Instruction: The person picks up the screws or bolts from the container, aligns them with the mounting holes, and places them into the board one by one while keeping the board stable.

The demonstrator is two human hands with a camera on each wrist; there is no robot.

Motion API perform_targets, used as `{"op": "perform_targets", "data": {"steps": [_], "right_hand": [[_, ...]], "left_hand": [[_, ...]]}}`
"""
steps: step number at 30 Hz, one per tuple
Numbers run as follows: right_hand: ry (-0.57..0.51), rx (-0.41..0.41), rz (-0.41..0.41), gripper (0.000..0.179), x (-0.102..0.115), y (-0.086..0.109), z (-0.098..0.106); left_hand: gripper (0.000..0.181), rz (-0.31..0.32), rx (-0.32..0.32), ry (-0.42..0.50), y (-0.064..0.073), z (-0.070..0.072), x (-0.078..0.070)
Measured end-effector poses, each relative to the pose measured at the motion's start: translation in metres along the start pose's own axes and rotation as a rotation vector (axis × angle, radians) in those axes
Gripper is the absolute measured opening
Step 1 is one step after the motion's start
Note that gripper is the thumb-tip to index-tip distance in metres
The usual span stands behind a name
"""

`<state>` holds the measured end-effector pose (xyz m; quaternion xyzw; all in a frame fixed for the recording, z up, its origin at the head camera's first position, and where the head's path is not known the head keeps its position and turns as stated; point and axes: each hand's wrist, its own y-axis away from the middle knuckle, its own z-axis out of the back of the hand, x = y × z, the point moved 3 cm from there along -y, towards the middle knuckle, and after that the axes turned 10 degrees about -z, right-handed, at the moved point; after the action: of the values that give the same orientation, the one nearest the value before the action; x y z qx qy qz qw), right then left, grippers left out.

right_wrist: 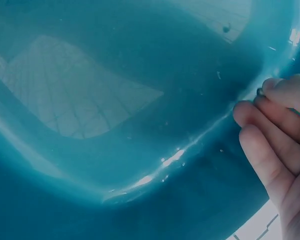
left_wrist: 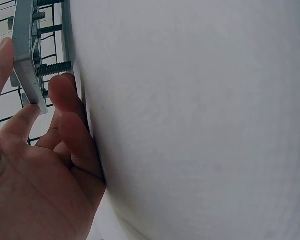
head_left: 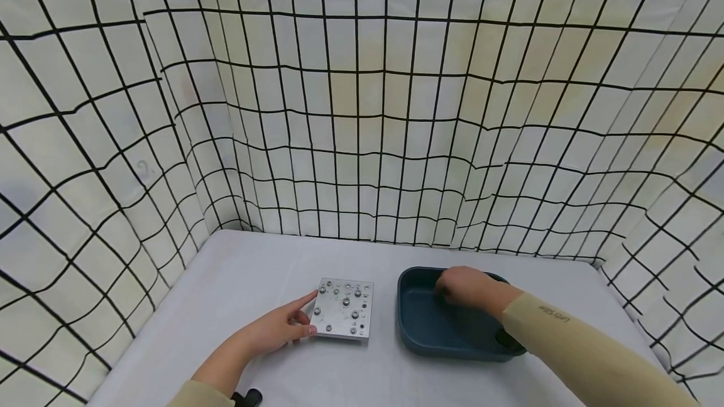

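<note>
A square metal plate (head_left: 342,309) stands on the white table, with several screws and nuts across its face. Threaded screw ends (left_wrist: 55,69) stick out from its underside in the left wrist view. My left hand (head_left: 277,330) holds the plate at its left side, index finger on the edge and thumb by the near corner; other fingers curl beneath. Inside the dark blue bin (head_left: 418,331), my right hand (head_left: 466,286) is near the far wall. Its thumb and fingertips pinch a small dark metal piece (right_wrist: 260,92), mostly hidden, its exact kind unclear.
The bin stands right of the plate on the white table (head_left: 260,269). A black object (head_left: 249,397) shows by the left wrist. White walls with a black grid (head_left: 373,99) enclose the table's back and sides. A small dark spot (right_wrist: 226,29) shows in the bin.
</note>
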<state>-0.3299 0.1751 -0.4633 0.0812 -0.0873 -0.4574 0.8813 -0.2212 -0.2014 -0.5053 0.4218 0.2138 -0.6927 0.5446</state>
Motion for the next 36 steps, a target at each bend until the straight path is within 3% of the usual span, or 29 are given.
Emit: {"op": "perform_targets", "data": {"steps": [9, 21, 36], "right_hand": [[-0.106, -0.090, 0.072, 0.010, -0.001, 0.007, 0.019], [-0.170, -0.176, 0.028, 0.016, 0.008, 0.012, 0.036], [-0.200, -0.234, 0.006, 0.017, 0.056, -0.012, 0.047]], "left_hand": [[0.082, 0.000, -0.009, -0.003, 0.000, 0.000, 0.001], [0.082, 0.002, -0.017, 0.005, -0.001, -0.001, 0.000], [0.083, -0.002, -0.009, 0.005, -0.001, 0.000, 0.002]]}}
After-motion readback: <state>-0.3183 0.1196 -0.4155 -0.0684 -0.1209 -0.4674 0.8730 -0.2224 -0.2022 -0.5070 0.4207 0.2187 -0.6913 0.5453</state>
